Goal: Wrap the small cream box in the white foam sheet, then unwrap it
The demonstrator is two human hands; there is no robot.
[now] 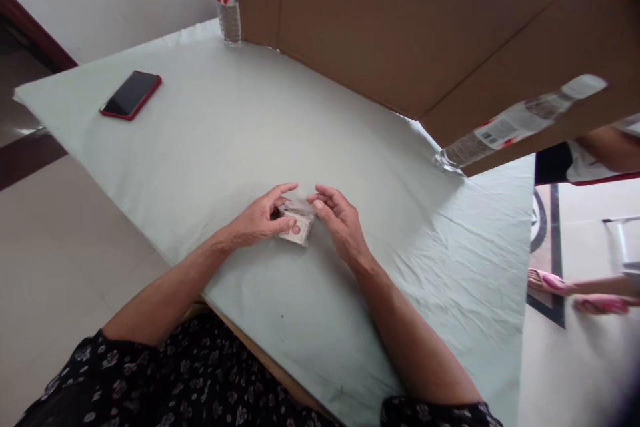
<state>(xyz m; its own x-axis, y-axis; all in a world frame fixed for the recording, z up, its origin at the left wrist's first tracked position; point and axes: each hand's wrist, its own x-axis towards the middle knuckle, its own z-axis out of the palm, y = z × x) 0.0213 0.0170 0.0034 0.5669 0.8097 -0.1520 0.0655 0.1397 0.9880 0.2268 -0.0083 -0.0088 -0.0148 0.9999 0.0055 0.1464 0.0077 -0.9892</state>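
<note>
Here's the left hand [256, 220] with a small printed box [302, 232] in its grip, thumb laid across the printed face, index finger stretched out clear of it! The remaining fingers are mostly hidden. Clear plastic wrap [298, 207] crinkles along the box's far edge, and right there, just beside it, is the right hand [344, 223], fingers loosely curled; whether they pinch the wrap, I can't tell. So the box sits between the two hands, over a pale green tablecloth [165, 167]. Well beyond the grip, to the left, lies a phone [131, 95] in a red case. Straight beyond stands a big cardboard sheet [380, 27], a water bottle [228, 7] at its left end and another bottle [515, 125] off to the grip's right. Farther right, someone's pink sandals [603, 305] show past the table!
</note>
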